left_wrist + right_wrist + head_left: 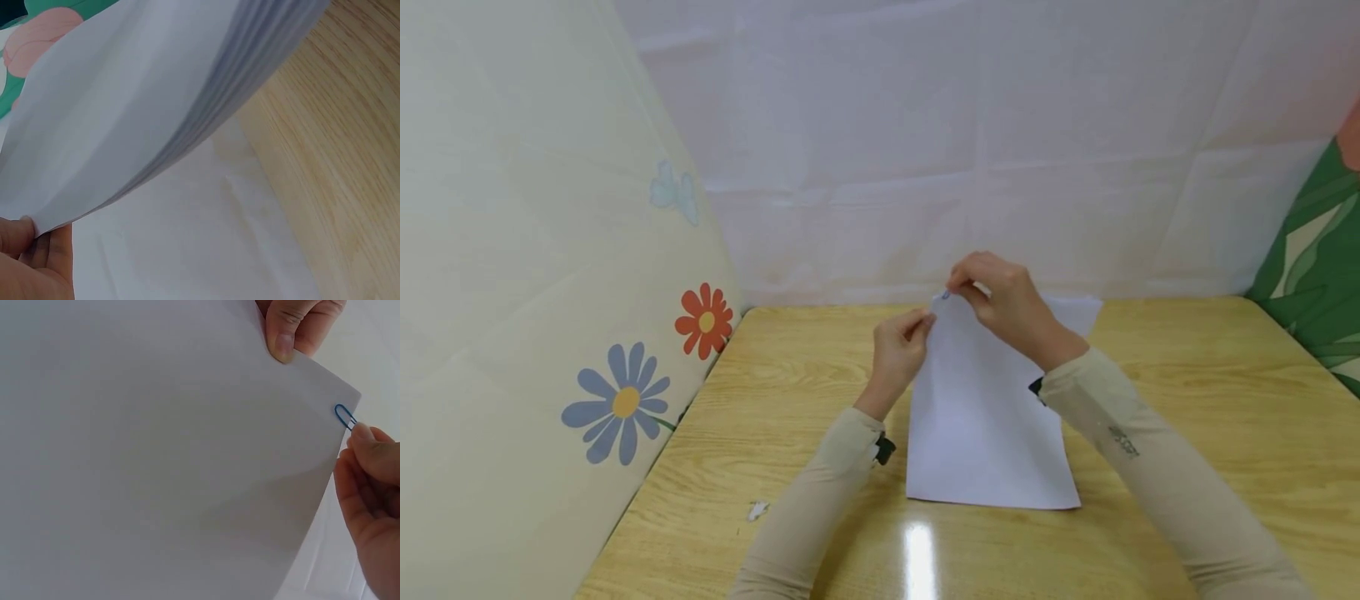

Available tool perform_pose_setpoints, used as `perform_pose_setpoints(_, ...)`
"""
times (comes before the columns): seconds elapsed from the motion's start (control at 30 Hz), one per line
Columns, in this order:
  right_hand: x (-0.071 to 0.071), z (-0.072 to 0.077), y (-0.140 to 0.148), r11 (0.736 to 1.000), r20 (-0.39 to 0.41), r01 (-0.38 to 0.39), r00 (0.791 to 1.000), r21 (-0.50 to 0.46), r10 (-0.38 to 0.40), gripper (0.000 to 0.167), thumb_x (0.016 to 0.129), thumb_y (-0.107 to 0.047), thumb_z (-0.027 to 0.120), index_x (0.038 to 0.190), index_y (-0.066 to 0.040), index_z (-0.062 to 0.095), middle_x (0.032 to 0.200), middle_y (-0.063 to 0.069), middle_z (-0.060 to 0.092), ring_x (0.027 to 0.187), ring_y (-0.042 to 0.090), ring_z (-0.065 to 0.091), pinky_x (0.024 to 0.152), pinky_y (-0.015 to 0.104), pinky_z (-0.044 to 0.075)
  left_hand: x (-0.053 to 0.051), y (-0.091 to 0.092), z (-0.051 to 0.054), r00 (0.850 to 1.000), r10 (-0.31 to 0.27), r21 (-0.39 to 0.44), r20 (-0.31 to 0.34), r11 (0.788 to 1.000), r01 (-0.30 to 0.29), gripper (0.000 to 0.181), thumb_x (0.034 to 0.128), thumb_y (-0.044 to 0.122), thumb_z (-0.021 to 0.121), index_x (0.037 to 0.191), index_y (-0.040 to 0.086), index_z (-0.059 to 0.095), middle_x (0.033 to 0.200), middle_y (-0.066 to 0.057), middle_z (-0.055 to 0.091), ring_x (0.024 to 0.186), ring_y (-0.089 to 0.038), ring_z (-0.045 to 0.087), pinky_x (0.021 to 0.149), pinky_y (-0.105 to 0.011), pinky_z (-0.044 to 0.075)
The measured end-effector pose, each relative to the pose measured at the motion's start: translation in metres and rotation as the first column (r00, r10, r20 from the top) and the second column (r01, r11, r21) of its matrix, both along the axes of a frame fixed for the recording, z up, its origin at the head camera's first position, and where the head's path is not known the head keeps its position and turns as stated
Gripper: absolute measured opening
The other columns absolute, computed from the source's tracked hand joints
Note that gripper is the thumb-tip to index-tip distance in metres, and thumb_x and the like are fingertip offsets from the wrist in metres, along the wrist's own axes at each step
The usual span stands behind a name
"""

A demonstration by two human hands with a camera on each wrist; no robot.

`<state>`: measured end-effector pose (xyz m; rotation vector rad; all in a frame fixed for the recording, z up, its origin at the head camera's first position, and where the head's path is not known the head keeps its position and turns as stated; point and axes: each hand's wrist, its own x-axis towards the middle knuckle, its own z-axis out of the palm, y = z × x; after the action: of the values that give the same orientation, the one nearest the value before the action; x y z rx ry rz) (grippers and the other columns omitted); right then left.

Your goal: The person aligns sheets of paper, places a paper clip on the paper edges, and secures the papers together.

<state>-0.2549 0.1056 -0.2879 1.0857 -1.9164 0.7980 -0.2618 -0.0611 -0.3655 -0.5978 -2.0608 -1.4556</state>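
Observation:
A blue paper clip (341, 415) overlaps the edge of a stack of white paper (985, 417), close to one corner. Its outer end is pinched between the thumb and fingertips of my right hand (1003, 304). My left hand (898, 354) grips the stack's side edge just below that corner, thumb on one face and fingers behind. Several sheets fan slightly apart along the edge in the left wrist view, where the paper (125, 106) bends in a curve. The upper part of the stack is raised, while its near edge lies low by the table.
The wooden table (1210, 433) carries a small torn white scrap (757, 510) at the left. A plain white sheet (880, 150) hangs behind, a flowered cloth (512, 250) stands along the left side, and a green patterned cloth (1322, 258) is at the right.

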Motion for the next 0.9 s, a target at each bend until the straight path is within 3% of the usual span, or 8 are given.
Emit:
perform_pose_setpoints(0.4,-0.003,-0.004,-0.002,1.0,0.035,0.004,0.999,0.013,-0.004,0.016,0.077,0.017,0.069,0.08,0.001,0.068,0.085,0.014,0.068,0.081,0.028,0.066,0.072,0.038,0.055,0.0,0.0,-0.001,1.0,-0.017,0.003,0.0,1.0,0.017,0.01,0.088,-0.004,0.065,0.092,-0.008,0.073,0.082,-0.019,0.071,0.059,-0.014,0.058,0.051,-0.018,0.045)
perform_pose_setpoints(0.7,-0.003,-0.006,-0.003,1.0,0.073,0.006,0.997,-0.006,-0.006,0.014,0.078,0.014,0.071,0.081,0.0,0.071,0.087,0.014,0.069,0.084,0.026,0.066,0.073,0.035,0.055,0.003,0.0,0.0,1.0,0.012,-0.022,0.002,1.0,-0.012,0.01,0.0881,-0.002,0.065,0.091,-0.006,0.074,0.082,-0.018,0.071,0.06,-0.015,0.06,0.053,-0.018,0.046)
perform_pose_setpoints(0.9,-0.005,-0.012,-0.004,1.0,0.048,0.004,0.999,0.023,-0.005,0.018,0.077,0.007,0.075,0.094,0.001,0.071,0.092,0.013,0.07,0.088,0.027,0.065,0.078,0.038,0.053,0.003,-0.001,0.001,1.0,0.01,-0.003,0.027,1.0,-0.01,0.01,0.0878,-0.002,0.066,0.091,-0.007,0.073,0.08,-0.018,0.071,0.06,-0.009,0.056,0.054,-0.016,0.045)
